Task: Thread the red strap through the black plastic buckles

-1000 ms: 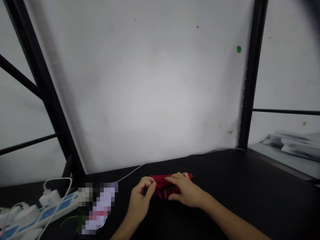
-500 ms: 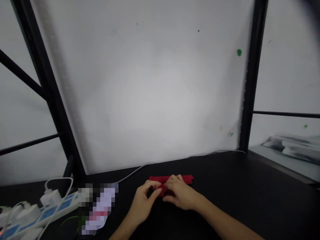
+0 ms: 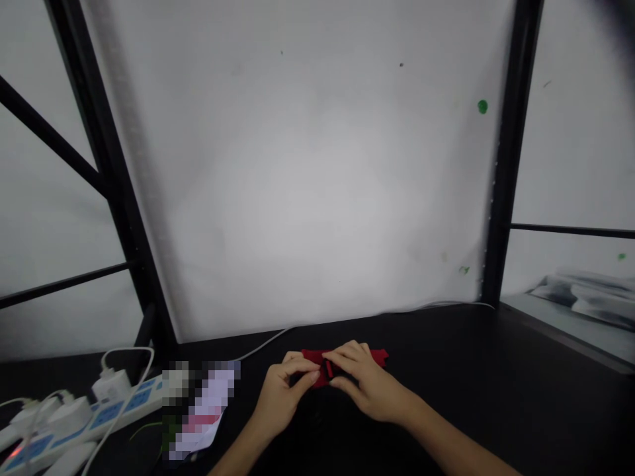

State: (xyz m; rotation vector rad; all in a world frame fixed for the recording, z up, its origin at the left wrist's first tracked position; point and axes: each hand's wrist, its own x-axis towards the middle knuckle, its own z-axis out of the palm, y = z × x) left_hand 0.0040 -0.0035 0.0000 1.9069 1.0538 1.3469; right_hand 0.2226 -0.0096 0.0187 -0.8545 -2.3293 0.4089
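Observation:
A red strip, which looks like fabric (image 3: 380,357), lies on the black tabletop (image 3: 446,370) with its right end sticking out beyond my fingers. My left hand (image 3: 285,390) pinches its left part between thumb and fingertips. Between the hands sits a small black frame-like piece (image 3: 325,367) with red showing inside it; its exact kind is unclear. My right hand (image 3: 364,380) has thumb and fingertips closed around the right side of this black piece. Both hands cover much of the strip.
At left lies a white power strip (image 3: 119,410) with several plugs and cables. Beside it is a blurred-out pale purple item (image 3: 211,410). A thin white cable (image 3: 268,340) runs along the wall. Black metal posts (image 3: 510,152) stand at both sides; grey-white sheets (image 3: 585,291) lie far right.
The black piece now shows between my hands, where bunched red material showed before. My right hand has shifted slightly right. The whole view has moved a little.

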